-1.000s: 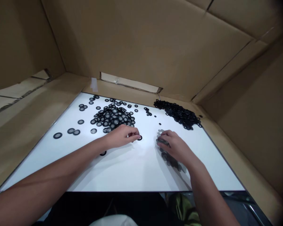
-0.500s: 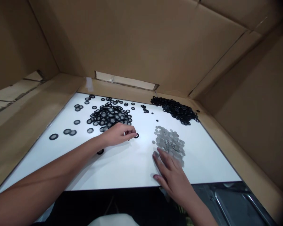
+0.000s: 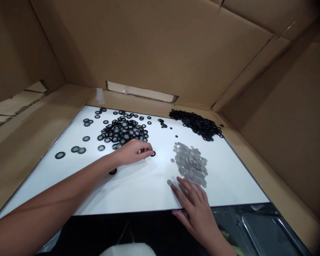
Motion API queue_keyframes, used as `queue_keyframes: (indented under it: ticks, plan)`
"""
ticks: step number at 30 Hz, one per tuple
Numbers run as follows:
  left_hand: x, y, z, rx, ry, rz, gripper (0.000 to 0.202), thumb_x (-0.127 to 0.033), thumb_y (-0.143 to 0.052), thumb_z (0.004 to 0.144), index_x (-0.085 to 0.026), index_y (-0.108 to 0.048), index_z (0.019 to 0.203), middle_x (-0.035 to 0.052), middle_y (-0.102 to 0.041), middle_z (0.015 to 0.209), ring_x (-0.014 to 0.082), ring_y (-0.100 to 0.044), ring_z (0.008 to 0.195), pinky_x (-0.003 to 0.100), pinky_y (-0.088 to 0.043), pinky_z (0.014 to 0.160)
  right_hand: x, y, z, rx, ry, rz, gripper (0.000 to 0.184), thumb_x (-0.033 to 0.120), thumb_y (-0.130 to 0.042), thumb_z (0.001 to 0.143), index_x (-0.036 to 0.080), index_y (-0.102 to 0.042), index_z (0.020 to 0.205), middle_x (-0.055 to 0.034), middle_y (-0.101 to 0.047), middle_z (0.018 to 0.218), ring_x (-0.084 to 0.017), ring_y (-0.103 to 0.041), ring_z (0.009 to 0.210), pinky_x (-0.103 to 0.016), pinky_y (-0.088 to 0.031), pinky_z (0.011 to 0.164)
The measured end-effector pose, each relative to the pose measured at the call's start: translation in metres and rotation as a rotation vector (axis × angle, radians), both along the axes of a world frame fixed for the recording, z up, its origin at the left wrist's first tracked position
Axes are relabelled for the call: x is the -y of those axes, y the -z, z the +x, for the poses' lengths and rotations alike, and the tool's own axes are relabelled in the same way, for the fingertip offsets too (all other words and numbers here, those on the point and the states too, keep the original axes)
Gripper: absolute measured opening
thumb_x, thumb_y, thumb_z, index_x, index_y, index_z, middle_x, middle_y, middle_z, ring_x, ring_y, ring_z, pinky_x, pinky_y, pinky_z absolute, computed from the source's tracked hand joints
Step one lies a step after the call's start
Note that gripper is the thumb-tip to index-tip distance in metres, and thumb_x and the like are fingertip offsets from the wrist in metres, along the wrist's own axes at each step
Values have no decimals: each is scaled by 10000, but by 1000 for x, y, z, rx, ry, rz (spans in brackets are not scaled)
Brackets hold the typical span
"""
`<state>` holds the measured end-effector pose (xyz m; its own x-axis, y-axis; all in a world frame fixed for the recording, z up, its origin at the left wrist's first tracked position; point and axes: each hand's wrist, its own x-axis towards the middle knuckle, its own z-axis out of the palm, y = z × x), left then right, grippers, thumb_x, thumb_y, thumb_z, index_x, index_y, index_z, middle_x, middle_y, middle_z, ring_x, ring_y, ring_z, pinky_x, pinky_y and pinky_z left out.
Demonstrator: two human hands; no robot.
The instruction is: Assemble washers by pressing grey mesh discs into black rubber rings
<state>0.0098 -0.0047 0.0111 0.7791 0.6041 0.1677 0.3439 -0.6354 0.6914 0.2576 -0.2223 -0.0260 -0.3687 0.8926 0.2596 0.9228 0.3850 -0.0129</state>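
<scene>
My left hand [image 3: 136,152] is closed in a pinch on a black ring [image 3: 153,154], just above or on the white board [image 3: 149,185]. Whether a disc sits inside that ring I cannot make out. With fingers spread, my right hand [image 3: 193,202] reaches over the board's front edge. A single grey disc [image 3: 170,182] lies at its index fingertip, apart from the pile of thin grey discs [image 3: 190,163] just beyond. Behind my left hand is a heap of black rings with grey centres [image 3: 124,131], and one more black ring [image 3: 112,171] shows partly under my left forearm.
A pile of plain black rings [image 3: 198,124] lies at the back right. Several ringed discs [image 3: 60,155] are scattered on the left, and small black pieces [image 3: 162,123] at the back. Cardboard walls [image 3: 149,49] enclose the board. Dark metal trays [image 3: 261,227] show below its front right edge.
My right hand has drawn back toward the front edge, and one grey disc now lies nearer and further left of the pile. My left hand keeps its pinch on the ring.
</scene>
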Motion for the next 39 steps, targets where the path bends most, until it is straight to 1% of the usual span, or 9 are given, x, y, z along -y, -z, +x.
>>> queue_keyframes:
  ticks: [5,10,13,18,24,30,33,36,39]
  plan:
    - [1,0,0,-15,16,19,293,-397,-489,931,-176,-669,866,-8,-606,658,113,-526,586,211,-353,562,10,7,-9,-174,-69,79,326,234,-641,876,212,-588,1197,-109,-650,1206,-274,-572,1156,-442,-459,933]
    - [1,1,0,-19,14,12,290,-391,-487,933,-174,-667,866,-5,-610,668,112,-532,593,210,-354,562,12,6,-14,-317,-56,102,187,127,-648,858,200,-612,1026,-77,-678,990,-233,-630,938,-410,-484,808]
    - [1,1,0,-22,22,21,281,-383,-486,935,-177,-666,874,-7,-610,667,111,-534,594,209,-351,562,13,6,-14,-368,-35,110,204,89,-631,855,210,-620,1019,-72,-668,965,-224,-629,884,-395,-492,766]
    - [1,1,0,-30,33,29,285,-391,-481,939,-180,-664,879,-7,-611,668,114,-536,594,213,-354,563,19,7,-16,-467,54,114,213,96,-566,876,236,-602,1032,-78,-669,970,-236,-636,897,-402,-515,762]
    - [1,1,0,-31,28,30,299,-402,-476,938,-181,-668,876,-2,-610,667,121,-535,596,220,-352,563,18,-3,-21,-377,-92,16,238,89,-531,869,247,-587,1036,-53,-728,1028,-232,-664,943,-409,-486,814]
    - [1,0,0,5,22,12,276,-383,-500,928,-180,-678,874,0,-624,683,117,-545,614,214,-370,569,-17,-13,-8,-240,111,45,236,144,-496,927,226,-592,1126,-72,-715,1102,-250,-636,1028,-427,-421,872]
    - [1,-2,1,84,9,-18,256,-379,-543,905,-181,-701,871,24,-650,780,125,-571,701,205,-413,599,-40,-16,2,-233,139,63,170,173,-485,947,216,-610,1054,-70,-720,1079,-260,-627,1034,-448,-403,886]
    - [1,-1,2,174,-13,-174,276,-415,-580,878,-175,-715,884,52,-638,869,136,-584,740,192,-463,562,-62,-23,6,-305,139,58,135,219,-489,954,220,-624,965,-70,-703,1086,-266,-612,1037,-459,-408,897]
    - [-1,1,3,253,-53,-391,291,-435,-614,853,-160,-703,884,47,-629,826,132,-592,697,203,-522,548,-90,-40,-1,-458,89,43,135,267,-510,952,227,-637,971,-73,-684,1046,-245,-607,1004,-415,-454,868]
